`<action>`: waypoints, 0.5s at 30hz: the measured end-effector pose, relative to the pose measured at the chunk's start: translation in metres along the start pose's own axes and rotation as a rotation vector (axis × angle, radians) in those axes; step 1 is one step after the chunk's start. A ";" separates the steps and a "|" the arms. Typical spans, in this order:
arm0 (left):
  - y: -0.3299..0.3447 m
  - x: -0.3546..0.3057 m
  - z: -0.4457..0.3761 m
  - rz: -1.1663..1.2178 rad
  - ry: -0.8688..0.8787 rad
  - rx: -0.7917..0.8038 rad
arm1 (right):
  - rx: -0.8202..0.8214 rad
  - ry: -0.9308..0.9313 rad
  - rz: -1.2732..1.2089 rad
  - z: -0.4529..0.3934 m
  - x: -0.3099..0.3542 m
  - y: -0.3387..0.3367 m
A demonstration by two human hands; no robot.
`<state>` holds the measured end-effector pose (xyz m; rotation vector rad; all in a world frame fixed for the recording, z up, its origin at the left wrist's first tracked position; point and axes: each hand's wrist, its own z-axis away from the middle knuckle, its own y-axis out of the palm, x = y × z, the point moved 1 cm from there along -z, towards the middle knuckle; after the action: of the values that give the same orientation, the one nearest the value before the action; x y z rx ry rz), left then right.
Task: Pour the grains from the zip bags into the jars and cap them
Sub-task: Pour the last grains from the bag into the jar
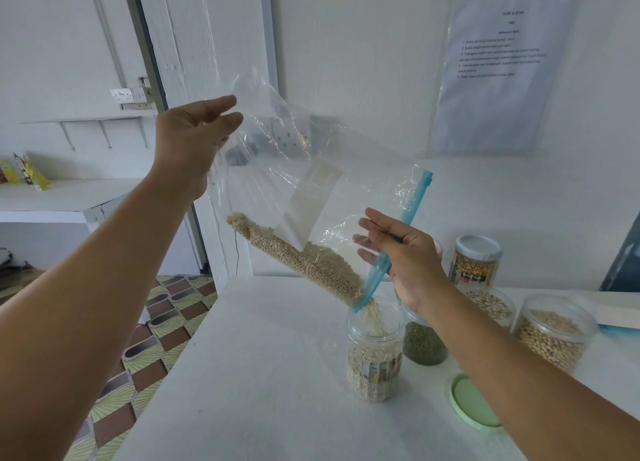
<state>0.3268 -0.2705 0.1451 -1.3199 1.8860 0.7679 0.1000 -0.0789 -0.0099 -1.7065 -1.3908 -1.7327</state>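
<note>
Clear plastic zip bag [311,183] with blue zipper strip, frame centre, tilted corner-down so pale grains [304,263] funnel into open clear jar [374,353] below. Left hand [194,142] pinching bag's raised bottom corner; right hand [405,252] gripping zipper edge, steering mouth. Pale green lid [474,403] lower right, waiting.

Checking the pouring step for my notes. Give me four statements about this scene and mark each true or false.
1. Grains are falling from the bag into an open jar. True.
2. The right hand holds the bag's bottom corner. False: it holds the blue zip edge; the left hand holds the raised bottom.
3. The green lid is screwed onto the jar. False: it lies on the table.
4. A capped jar stands by the wall. True.
</note>
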 end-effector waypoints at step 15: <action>0.004 0.000 -0.004 0.017 0.012 0.002 | 0.000 -0.008 0.001 -0.002 -0.001 -0.002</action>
<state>0.3227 -0.2722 0.1474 -1.3117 1.9092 0.7682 0.0978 -0.0797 -0.0115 -1.7156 -1.3933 -1.7277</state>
